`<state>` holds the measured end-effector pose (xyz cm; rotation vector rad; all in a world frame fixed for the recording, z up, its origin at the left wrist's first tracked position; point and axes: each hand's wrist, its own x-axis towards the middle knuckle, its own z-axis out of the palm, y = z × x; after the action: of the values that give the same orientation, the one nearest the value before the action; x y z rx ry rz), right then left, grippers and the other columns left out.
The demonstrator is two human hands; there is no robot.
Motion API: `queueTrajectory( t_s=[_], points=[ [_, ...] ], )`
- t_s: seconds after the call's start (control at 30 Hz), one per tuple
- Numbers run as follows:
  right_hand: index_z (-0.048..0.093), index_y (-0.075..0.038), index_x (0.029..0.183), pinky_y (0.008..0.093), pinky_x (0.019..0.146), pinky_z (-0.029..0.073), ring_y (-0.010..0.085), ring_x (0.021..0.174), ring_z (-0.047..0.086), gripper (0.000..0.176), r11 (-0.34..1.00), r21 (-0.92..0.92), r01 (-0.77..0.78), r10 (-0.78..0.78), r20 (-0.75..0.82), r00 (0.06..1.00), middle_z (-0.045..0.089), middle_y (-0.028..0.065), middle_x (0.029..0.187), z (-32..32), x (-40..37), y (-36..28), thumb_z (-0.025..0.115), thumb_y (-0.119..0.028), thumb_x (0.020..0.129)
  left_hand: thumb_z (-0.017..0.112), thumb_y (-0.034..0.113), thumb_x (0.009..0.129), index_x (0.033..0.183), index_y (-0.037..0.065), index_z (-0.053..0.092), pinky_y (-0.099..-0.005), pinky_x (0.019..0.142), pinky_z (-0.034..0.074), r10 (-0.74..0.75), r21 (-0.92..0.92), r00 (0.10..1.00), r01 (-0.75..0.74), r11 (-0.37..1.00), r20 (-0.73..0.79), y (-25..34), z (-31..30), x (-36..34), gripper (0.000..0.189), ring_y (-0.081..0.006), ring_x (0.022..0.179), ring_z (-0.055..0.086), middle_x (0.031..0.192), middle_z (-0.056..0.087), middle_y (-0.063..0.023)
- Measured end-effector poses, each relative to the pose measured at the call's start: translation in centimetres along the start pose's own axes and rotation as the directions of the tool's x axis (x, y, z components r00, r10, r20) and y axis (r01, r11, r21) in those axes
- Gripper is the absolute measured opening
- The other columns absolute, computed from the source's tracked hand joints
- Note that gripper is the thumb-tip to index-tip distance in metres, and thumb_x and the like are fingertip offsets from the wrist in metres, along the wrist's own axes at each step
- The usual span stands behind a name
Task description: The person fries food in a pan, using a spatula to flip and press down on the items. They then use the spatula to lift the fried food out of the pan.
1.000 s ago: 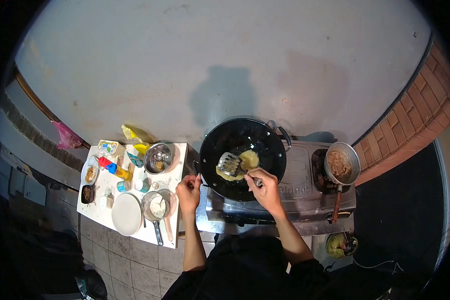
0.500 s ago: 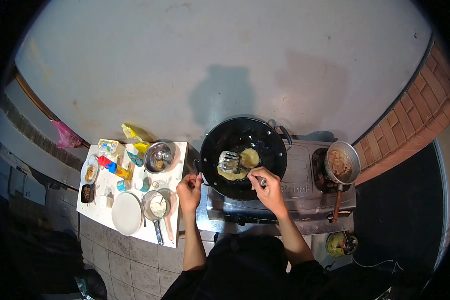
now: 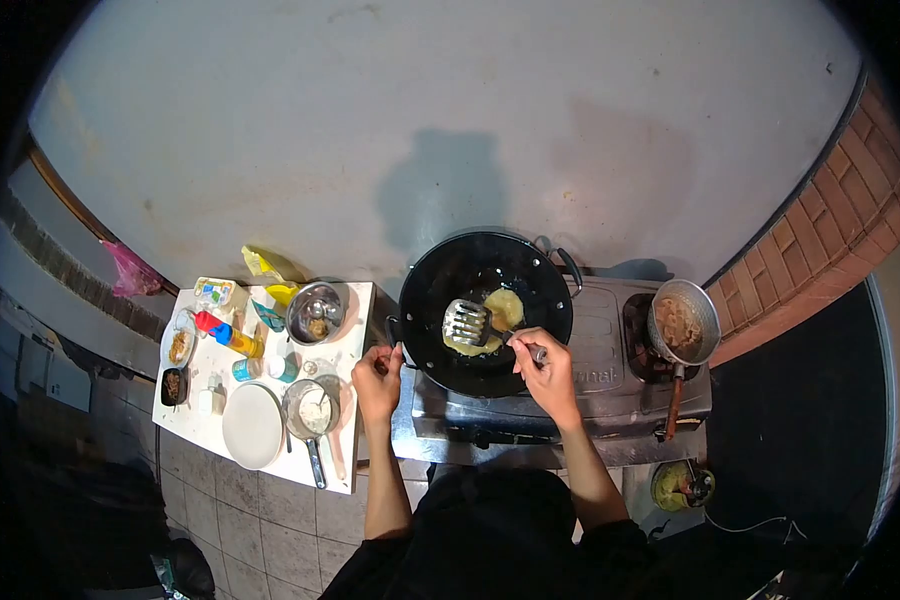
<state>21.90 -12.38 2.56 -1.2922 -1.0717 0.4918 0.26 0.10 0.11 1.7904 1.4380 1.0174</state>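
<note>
A black wok sits on the stove, with two pale yellow flat pieces of food frying in it. My right hand is closed round the handle of a slotted metal spatula. The spatula's head lies over the lower left piece and hides much of it. At the wok's left side, my left hand has its fingers curled and its thumb against the wok's left handle.
Right of the wok, a saucepan with brownish food stands on the stove. The white table at left holds a plate, a steel bowl, a small pan of white powder and bottles. A green container stands low at right.
My right hand has shifted slightly right and down, and the spatula's head has moved a little to the right over the food. My left hand stays by the wok handle.
</note>
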Motion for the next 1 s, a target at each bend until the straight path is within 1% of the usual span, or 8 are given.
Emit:
queueTrajectory(
  t_s=[0.03, 0.13, 0.27, 0.33, 0.47, 0.53, 0.67, 1.0],
  points=[
    [0.056, 0.006, 0.087, 0.0210, 0.050, 0.044, 0.0071, 0.059, 0.053, 0.006, 1.000, -0.002, -0.013, 0.013, -0.025, 1.000, 0.062, 0.0085, 0.089, 0.0, 0.1, -0.1, 0.057, 0.003, 0.092, 0.070, 0.026, 0.086, 0.086, -0.004, 0.069, -0.0301, 0.058, 0.045, -0.023, 0.006, 1.000, 0.023, 1.000, 0.010, 0.1, 0.0, 0.0, 0.030, -0.0145, 0.058, 0.056, 0.062, 0.060, -0.0081],
    [0.057, 0.006, 0.088, 0.0210, 0.051, 0.044, 0.0067, 0.058, 0.053, 0.005, 0.997, -0.054, 0.047, -0.049, -0.040, 0.998, 0.062, 0.0081, 0.088, -0.1, 0.2, 0.5, 0.057, 0.003, 0.092, 0.070, 0.026, 0.086, 0.086, -0.004, 0.069, -0.0302, 0.058, 0.045, -0.045, -0.017, 0.999, 0.045, 0.999, 0.022, 0.0, 0.0, 0.0, 0.030, -0.0146, 0.058, 0.056, 0.062, 0.060, -0.0078],
    [0.057, 0.006, 0.088, 0.0212, 0.051, 0.044, 0.0066, 0.059, 0.053, 0.005, 0.997, -0.070, 0.037, -0.041, -0.059, 0.997, 0.062, 0.0078, 0.086, 0.0, 0.2, 0.4, 0.057, 0.003, 0.092, 0.071, 0.027, 0.086, 0.086, -0.004, 0.069, -0.0300, 0.058, 0.045, -0.041, 0.001, 0.999, 0.041, 0.999, 0.027, 0.2, -0.1, -0.1, 0.030, -0.0146, 0.059, 0.057, 0.062, 0.061, -0.0076],
    [0.058, 0.004, 0.087, 0.0238, 0.049, 0.046, 0.0106, 0.057, 0.059, 0.005, 0.996, -0.084, 0.038, -0.043, -0.060, 0.997, 0.063, 0.0086, 0.082, 0.2, 0.1, 1.0, 0.063, 0.001, 0.088, 0.071, 0.020, 0.086, 0.083, -0.004, 0.066, -0.0264, 0.050, 0.040, 0.010, -0.012, 1.000, -0.010, 1.000, -0.009, 0.0, 0.1, -0.1, 0.024, -0.0097, 0.052, 0.050, 0.059, 0.060, -0.0059],
    [0.059, 0.004, 0.087, 0.0240, 0.049, 0.046, 0.0109, 0.057, 0.059, 0.006, 0.996, -0.077, 0.043, -0.047, -0.054, 0.997, 0.063, 0.0093, 0.082, 0.5, 0.2, 0.7, 0.063, 0.000, 0.089, 0.071, 0.019, 0.086, 0.083, -0.004, 0.066, -0.0259, 0.050, 0.040, 0.014, 0.008, 1.000, -0.014, 1.000, -0.012, -0.1, 0.1, -0.1, 0.023, -0.0092, 0.052, 0.050, 0.059, 0.060, -0.0057],
    [0.058, 0.006, 0.086, 0.0215, 0.051, 0.044, 0.0070, 0.059, 0.054, 0.007, 0.998, -0.059, 0.013, -0.016, -0.042, 0.999, 0.062, 0.0074, 0.085, 0.5, 0.2, 0.6, 0.059, 0.002, 0.091, 0.071, 0.019, 0.086, 0.083, -0.004, 0.066, -0.0254, 0.050, 0.039, 0.007, 0.005, 1.000, -0.007, 1.000, -0.013, -0.1, 0.1, -0.1, 0.024, -0.0085, 0.052, 0.049, 0.059, 0.060, -0.0051],
    [0.058, 0.005, 0.086, 0.0215, 0.050, 0.044, 0.0068, 0.058, 0.054, 0.007, 0.997, -0.060, 0.040, -0.042, -0.027, 0.999, 0.062, 0.0072, 0.085, 0.7, 0.0, 0.7, 0.059, 0.002, 0.091, 0.071, 0.019, 0.086, 0.082, -0.004, 0.066, -0.0251, 0.050, 0.039, 0.006, -0.016, 1.000, -0.006, 1.000, -0.008, 0.0, 0.1, -0.2, 0.024, -0.0080, 0.052, 0.049, 0.060, 0.060, -0.0046],
    [0.059, 0.005, 0.086, 0.0212, 0.049, 0.042, 0.0059, 0.057, 0.053, 0.007, 0.999, -0.051, -0.016, 0.015, -0.020, 1.000, 0.062, 0.0064, 0.082, 0.2, -0.1, 0.8, 0.058, 0.001, 0.092, 0.070, 0.019, 0.087, 0.082, -0.004, 0.066, -0.0246, 0.050, 0.040, 0.011, -0.039, 1.000, -0.011, 0.999, -0.009, 0.1, 0.2, -0.3, 0.024, -0.0075, 0.052, 0.050, 0.060, 0.061, -0.0050]
  ],
)
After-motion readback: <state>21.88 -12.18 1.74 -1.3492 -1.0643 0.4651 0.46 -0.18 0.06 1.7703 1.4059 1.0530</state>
